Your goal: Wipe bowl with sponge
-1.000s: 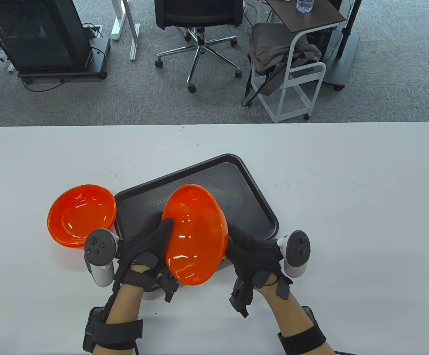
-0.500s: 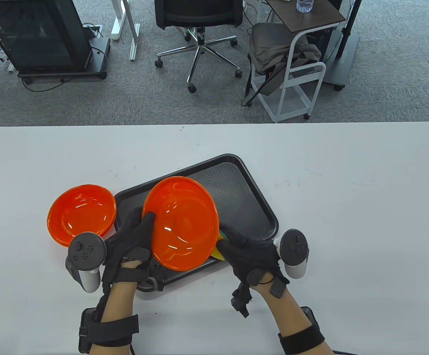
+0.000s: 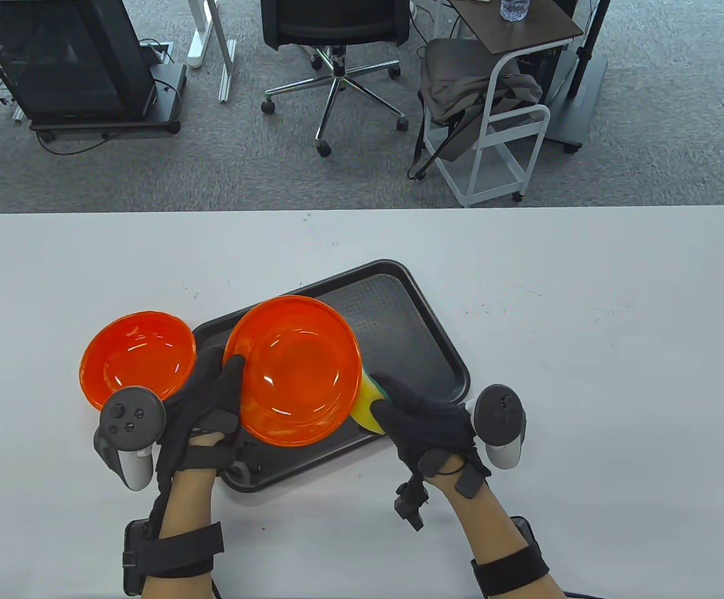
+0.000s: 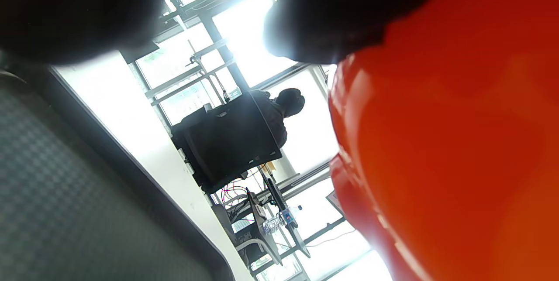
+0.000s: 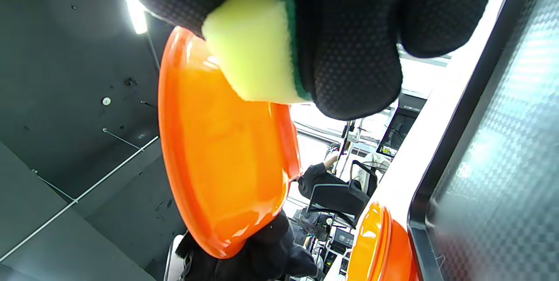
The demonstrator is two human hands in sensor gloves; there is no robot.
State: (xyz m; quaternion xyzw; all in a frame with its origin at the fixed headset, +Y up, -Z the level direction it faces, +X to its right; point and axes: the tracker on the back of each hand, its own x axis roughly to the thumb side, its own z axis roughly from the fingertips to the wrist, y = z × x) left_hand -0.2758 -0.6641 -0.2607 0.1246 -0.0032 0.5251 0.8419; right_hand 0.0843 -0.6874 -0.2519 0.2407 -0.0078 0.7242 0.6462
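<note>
At far left we see the spare orange bowls unmoved on the table. Our left hand still grips the orange bowl above the tray, now shifted left and tipped flatter, opening upward. Our right hand pinches the sponge, more exposed against its underside.

Office or lab: grey carpet, swivel chair, wheeled cart, white work table.
</note>
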